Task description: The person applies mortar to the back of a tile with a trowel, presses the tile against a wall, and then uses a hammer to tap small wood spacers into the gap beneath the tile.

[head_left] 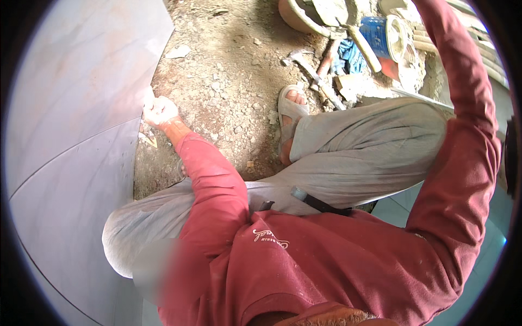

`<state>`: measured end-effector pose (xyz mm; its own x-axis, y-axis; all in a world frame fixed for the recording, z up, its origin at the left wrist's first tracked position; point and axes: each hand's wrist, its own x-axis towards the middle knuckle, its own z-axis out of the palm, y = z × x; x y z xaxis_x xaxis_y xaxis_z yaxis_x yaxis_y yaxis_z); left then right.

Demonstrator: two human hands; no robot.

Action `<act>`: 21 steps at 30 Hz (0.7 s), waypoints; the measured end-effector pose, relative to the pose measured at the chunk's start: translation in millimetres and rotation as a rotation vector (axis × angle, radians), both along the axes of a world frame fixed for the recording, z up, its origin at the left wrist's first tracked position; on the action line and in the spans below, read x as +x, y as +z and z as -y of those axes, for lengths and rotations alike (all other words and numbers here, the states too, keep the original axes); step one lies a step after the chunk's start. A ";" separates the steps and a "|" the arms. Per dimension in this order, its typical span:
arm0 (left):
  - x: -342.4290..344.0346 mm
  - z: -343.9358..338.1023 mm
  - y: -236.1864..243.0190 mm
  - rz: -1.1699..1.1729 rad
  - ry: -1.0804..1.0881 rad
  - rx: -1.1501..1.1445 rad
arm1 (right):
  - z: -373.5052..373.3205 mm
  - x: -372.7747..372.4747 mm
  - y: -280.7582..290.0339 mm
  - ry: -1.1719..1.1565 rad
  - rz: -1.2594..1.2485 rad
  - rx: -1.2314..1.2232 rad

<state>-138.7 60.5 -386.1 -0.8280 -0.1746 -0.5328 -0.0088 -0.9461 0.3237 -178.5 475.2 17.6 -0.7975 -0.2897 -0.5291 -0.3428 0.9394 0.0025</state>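
Note:
My left hand (pixel 161 112) is at the edge of a large pale grey marbled tile (pixel 87 65) on the left. Its fingers are curled in, and strong light washes out their detail. Whatever they may hold against the tile edge is too bright to make out. Below that tile, past a thin joint, lies another grey tile (pixel 70 206). My right arm (pixel 467 70) in a red sleeve stretches up past the top right edge, so my right hand is out of sight.
Rubble-strewn ground (pixel 228 103) lies ahead of me. A hammer (pixel 307 66) rests near my sandalled foot (pixel 293 106). Beyond are a basin (pixel 296 16), a trowel with a pale handle (pixel 364 49), a blue bucket (pixel 374 37) and blue cloth (pixel 352 57). Long pale strips stand at far right.

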 end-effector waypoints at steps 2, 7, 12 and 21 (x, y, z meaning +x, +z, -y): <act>0.1 -0.1 -10.1 -0.037 -0.008 0.044 | -33.3 54.9 -46.8 -0.211 0.268 -0.173; -5.0 30.1 -24.2 -0.042 0.029 0.021 | -7.7 157.7 -130.0 -0.639 0.743 -0.422; -7.1 8.2 -15.7 -0.053 -0.049 0.101 | -24.6 283.9 -252.0 -0.694 -0.029 0.193; -3.3 27.3 -41.3 -0.216 -0.116 -0.059 | -30.7 312.8 -240.3 -0.832 0.028 0.039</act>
<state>-142.0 33.1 -427.5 -0.9379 -0.0977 -0.3330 -0.0405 -0.9221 0.3847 134.3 505.8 -222.7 -0.7298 0.4069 -0.5494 0.4625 0.8856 0.0416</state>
